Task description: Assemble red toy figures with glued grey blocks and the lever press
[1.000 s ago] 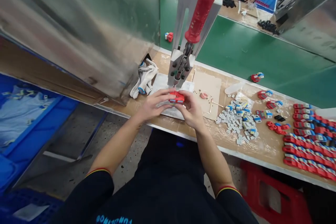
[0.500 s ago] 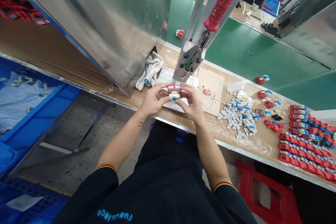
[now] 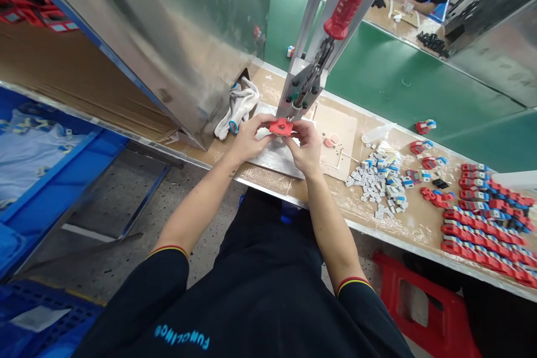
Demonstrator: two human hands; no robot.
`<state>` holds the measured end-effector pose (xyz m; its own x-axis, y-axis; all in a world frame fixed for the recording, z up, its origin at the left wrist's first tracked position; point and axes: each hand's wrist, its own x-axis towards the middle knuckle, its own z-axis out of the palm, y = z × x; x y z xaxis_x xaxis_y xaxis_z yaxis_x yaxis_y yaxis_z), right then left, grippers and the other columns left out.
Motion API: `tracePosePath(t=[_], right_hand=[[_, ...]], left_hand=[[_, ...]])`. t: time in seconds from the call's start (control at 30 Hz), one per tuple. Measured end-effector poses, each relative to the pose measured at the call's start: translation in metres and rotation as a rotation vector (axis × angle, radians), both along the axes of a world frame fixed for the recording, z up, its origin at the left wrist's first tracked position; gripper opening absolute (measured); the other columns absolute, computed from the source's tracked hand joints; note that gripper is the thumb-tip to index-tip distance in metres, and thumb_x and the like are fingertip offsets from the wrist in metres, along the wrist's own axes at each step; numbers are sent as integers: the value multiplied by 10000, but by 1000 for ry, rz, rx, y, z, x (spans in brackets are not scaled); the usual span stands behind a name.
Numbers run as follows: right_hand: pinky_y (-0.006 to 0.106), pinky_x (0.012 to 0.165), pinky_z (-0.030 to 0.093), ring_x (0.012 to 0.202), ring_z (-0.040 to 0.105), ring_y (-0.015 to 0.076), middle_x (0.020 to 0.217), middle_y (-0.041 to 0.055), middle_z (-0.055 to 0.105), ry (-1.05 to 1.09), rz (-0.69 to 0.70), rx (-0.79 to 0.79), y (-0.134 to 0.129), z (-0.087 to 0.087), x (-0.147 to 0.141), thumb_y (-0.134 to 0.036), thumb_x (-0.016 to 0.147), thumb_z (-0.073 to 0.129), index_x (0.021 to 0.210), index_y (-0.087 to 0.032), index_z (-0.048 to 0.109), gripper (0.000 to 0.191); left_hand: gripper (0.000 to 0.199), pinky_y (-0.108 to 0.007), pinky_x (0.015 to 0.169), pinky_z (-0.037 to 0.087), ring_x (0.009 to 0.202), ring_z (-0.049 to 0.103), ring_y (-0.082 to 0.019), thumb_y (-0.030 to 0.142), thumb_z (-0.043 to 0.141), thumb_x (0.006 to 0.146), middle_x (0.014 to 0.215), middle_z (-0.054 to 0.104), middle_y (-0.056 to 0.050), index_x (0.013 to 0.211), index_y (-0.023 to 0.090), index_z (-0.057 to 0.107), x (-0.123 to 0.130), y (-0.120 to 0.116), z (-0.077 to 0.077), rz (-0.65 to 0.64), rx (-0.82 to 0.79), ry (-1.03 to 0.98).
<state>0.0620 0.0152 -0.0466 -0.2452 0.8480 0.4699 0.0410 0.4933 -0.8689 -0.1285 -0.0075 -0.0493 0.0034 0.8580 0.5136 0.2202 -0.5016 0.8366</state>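
Note:
Between my two hands is a small red plastic toy part [image 3: 281, 127], its red side with a dark hole turned up toward me. My left hand [image 3: 250, 138] pinches its left end and my right hand [image 3: 306, 147] pinches its right end. They hold it just in front of the lower end of a metal press [image 3: 302, 86] with a red handle [image 3: 351, 0]. Below the hands lies a metal base plate [image 3: 277, 161]. The part's underside is hidden.
White gloves [image 3: 240, 109] lie left of the press. Rightward are a cardboard piece [image 3: 339, 123], a pile of small grey-white parts [image 3: 377, 182] and rows of red toy parts [image 3: 482, 235]. A green conveyor belt [image 3: 377, 72] runs behind. Across it is another person's hand [image 3: 405, 1].
Both hands have moved slightly up toward the press. The toy part has been turned, from its white, yellow and blue face to its red side. A person's hand has appeared across the belt.

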Motion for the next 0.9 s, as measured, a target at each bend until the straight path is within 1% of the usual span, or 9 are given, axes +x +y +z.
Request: tracePosePath(t=[0.13,0.3,0.4,0.5,0.67,0.8,0.9], right_hand=[[351,856,664,1009,757,193,1097,23,739,8,-6,-22,5,-3,3,-549,912,803,1168,-297,615,405],[371,890,659,1022,760,197,1140,30,743,-19,-4,-39,9,-4,5,-550,912,798,1188,-300,599,423],[368,871,656,1008,766,196,1141,22,740,-7,6,-17,12,-4,5,-519,913,809,1188,-303,605,406],[363,863,651,993,768,190,1117,7,735,9,-3,8,13,-7,5,-497,918,808,1174,-310,614,371],[367,858,658,993,768,189,1140,14,738,5,5,-1,12,-11,5,-484,927,801,1201,-315,608,376],[364,828,663,1003,772,199,1157,24,742,9,0,1,11,-12,5,-492,919,807,1215,-319,609,397],[368,843,662,998,767,194,1151,21,736,-4,-2,-1,10,-12,6,-496,923,799,1216,-323,607,390]], left_hand=[[341,-372,1006,626,1076,767,-237,267,805,853,1177,788,-120,1165,157,720,0,4,4,-43,-24,25],[403,-370,1025,614,1089,774,-232,213,763,858,1228,784,-143,1247,130,697,0,13,0,-118,-19,-32],[374,-348,982,617,1084,779,-225,240,740,892,1222,783,-139,1247,130,693,0,17,-4,-153,7,-60],[359,-322,917,615,1061,781,-212,291,747,916,1228,784,-119,1246,159,692,0,20,-7,-174,6,-77],[454,-314,894,602,1061,768,-212,365,846,869,1203,793,-97,1257,194,684,2,22,-12,-191,6,-127],[452,-302,858,590,1077,762,-218,404,837,878,1186,790,-96,1246,199,671,4,24,-15,-204,4,-150],[440,-295,847,582,1061,757,-209,401,832,884,1185,782,-92,1242,204,669,4,23,-16,-196,-3,-145]])
